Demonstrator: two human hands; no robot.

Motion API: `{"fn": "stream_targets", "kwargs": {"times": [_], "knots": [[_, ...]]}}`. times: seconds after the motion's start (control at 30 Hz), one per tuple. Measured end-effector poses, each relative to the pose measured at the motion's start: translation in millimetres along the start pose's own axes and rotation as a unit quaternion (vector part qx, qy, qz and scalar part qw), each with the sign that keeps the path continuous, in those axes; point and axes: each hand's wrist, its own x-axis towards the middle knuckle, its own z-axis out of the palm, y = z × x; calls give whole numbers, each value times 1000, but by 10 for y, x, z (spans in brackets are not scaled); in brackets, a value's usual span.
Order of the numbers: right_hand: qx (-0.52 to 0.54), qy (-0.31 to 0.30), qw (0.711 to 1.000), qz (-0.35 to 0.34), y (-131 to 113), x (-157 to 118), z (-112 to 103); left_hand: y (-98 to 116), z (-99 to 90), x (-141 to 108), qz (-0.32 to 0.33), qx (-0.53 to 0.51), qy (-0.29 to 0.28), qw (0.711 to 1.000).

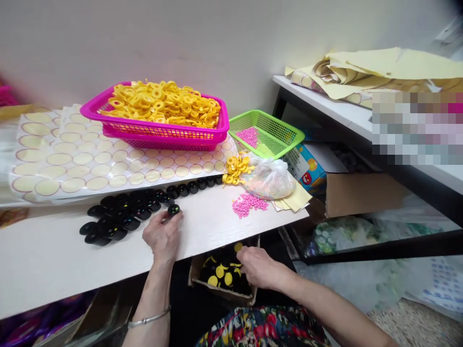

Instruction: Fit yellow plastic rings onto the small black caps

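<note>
My left hand (pixel 163 236) is closed round a small black round piece (pixel 173 209) on the white table. Beside it stand several similar black pieces (pixel 114 232), some with small bright specks inside, and a row of them runs along the sheets' edge. Over the cardboard box (pixel 224 292) at the table's front, my right hand (pixel 258 266) pinches a small round piece with a yellow face (pixel 238 246). Black pieces and yellow discs (pixel 220 271) lie in that box. Tiny pink pieces (pixel 249 205) are heaped on the table, near loose yellow rings (pixel 238 167).
A pink basket (pixel 162 130) full of yellow rings rests on sheets printed with ovals (pixel 81 159). Behind the plastic bag (pixel 271 178) is a green basket (pixel 285 149) with pink pieces. A shelf (pixel 340 108) with paper sheets stands at right, above an open carton (pixel 361 193).
</note>
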Motion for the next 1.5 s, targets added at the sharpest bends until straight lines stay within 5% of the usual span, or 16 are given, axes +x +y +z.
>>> {"fn": "stream_targets", "kwargs": {"times": [0.1,0.2,0.3,0.5,0.67,0.93,1.07,1.23,1.5], "knots": [[3,148,989,28,103,-97,-184,42,12,-85,-7,1,3,1000],[-32,328,935,129,340,-1,-355,42,69,-112,3,17,-13,1000],[-52,380,913,136,563,159,-444,12,174,-115,19,2,-32,999],[-134,373,912,101,676,388,-389,52,388,-364,39,-36,-115,992],[-161,359,913,108,627,450,-391,144,470,-646,152,-31,-203,967],[-4,198,970,141,440,369,-557,119,498,-705,199,-37,-213,956],[43,220,960,166,448,426,-601,113,505,-711,206,-40,-214,954],[87,255,959,90,541,420,-547,115,499,-713,212,-39,-223,951],[11,332,943,31,412,379,-418,140,482,-725,231,-36,-227,945]]}}
